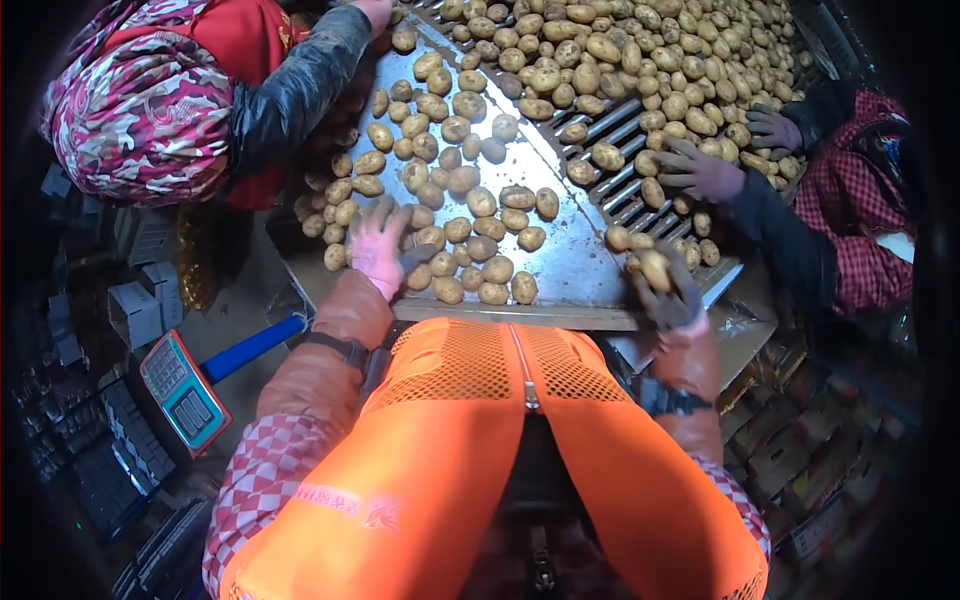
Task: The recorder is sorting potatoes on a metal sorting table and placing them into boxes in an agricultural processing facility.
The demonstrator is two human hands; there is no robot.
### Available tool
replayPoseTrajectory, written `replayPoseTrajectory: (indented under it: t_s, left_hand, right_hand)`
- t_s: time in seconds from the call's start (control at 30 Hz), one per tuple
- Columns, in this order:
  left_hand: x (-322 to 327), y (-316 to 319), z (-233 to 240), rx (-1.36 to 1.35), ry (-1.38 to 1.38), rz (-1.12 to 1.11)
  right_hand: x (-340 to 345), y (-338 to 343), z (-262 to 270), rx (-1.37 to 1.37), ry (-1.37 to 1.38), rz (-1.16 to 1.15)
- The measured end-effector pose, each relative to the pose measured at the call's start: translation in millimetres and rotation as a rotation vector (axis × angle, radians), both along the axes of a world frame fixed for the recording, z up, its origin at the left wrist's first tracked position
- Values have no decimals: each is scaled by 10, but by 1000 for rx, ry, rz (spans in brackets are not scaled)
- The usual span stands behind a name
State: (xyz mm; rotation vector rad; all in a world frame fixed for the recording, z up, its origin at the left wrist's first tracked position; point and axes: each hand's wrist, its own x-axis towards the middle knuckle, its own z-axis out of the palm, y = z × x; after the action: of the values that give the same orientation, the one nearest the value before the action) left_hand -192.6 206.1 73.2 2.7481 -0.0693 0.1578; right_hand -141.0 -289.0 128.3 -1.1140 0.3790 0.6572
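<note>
My left hand [382, 244], in a pink glove with grey fingers, lies spread at the left side of a metal sorting table [559, 274], among loose potatoes [465, 178]. Its fingers touch or rest beside some of them; none is plainly gripped. At the table's right corner, my right hand [673, 292], gloved the same way, is closed around a yellowish potato [655, 271], and a second one may be under its fingers. Several potatoes lie just above this hand, next to a grate of metal bars [622, 139]. A large heap of potatoes [675, 56] covers the grate's far part.
A co-worker in a camouflage-patterned hood [142, 112] leans in at the upper left, one arm over the table. Another person's gloved hands [701, 171] reach into the heap from the right. A scale display [186, 394] on a blue post and white boxes [135, 313] stand at the left.
</note>
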Motion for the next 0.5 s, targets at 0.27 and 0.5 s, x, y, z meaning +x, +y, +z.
replayPoseTrajectory:
  t_s: [0.27,0.5]
  left_hand:
    - [1157,-264,-22,100,-77,-32]
    - [2184,-660,81,183,310,-21]
  right_hand:
    - [-991,-1509,21,-1695,108,206]
    - [-402,-233,-397,-976,-353,83]
